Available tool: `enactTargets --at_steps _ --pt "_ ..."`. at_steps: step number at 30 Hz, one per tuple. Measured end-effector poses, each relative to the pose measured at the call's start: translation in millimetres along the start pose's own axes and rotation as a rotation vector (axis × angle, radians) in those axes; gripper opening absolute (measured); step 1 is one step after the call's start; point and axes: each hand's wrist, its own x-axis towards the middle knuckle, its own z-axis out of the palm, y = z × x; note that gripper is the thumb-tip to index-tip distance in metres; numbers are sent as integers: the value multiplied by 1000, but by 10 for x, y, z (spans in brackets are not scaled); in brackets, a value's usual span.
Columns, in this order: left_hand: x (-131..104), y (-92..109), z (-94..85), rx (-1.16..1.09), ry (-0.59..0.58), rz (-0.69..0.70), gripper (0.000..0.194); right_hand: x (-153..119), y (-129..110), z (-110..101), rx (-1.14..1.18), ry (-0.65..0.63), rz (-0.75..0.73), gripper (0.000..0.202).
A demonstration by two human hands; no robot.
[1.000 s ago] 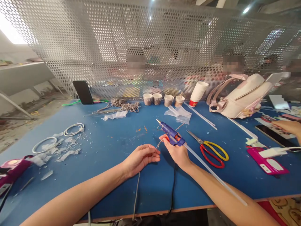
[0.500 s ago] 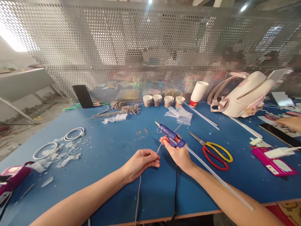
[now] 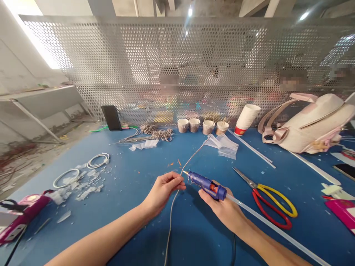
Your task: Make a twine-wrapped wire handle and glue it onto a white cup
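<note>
My left hand (image 3: 168,188) pinches a thin grey-brown cord (image 3: 191,158) between thumb and fingers. One end of the cord stretches up and right toward some clear plastic strips, and the other hangs down past the front of the table. Wrapped in my right hand (image 3: 222,207) is a blue hot glue gun (image 3: 206,184), its nozzle pointing left at the cord just above my left fingertips. The tip looks very close to the cord; I cannot tell if they touch. From the gun's back runs a long clear glue stick (image 3: 271,221) over my right forearm.
Scissors (image 3: 260,190) with red and yellow handles lie on the right. Small cups (image 3: 208,126), a paper cup stack (image 3: 247,118), cord bundles (image 3: 158,132) and a pale backpack (image 3: 318,122) line the back by a perforated metal screen (image 3: 133,74). White rings (image 3: 97,161) and scraps lie left.
The glue gun has moved down, its nozzle now beside the cord at my left hand. My right hand no longer touches the cord, which now stretches up from my left fingers. The view has shifted.
</note>
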Motion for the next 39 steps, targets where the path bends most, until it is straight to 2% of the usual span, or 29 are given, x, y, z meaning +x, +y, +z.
enactTargets --at_steps 9,15,19,24,30,34,39 --pt "-41 33 41 86 -21 24 22 21 -19 5 -33 51 -36 32" --pt "-50 19 38 108 -21 56 22 26 -51 20 -44 46 -137 30" --pt "-66 27 45 113 -18 59 23 12 -69 -3 -34 71 -142 31" --pt "-62 20 42 115 -31 76 23 6 -62 18 -44 22 -137 29" --pt "-65 26 38 123 -20 69 20 14 -88 7 -59 43 -137 31" --pt "-66 37 42 109 -26 80 19 3 -85 15 -52 14 -144 29" --pt "-67 37 52 110 -32 75 20 15 -88 9 -72 51 -169 29"
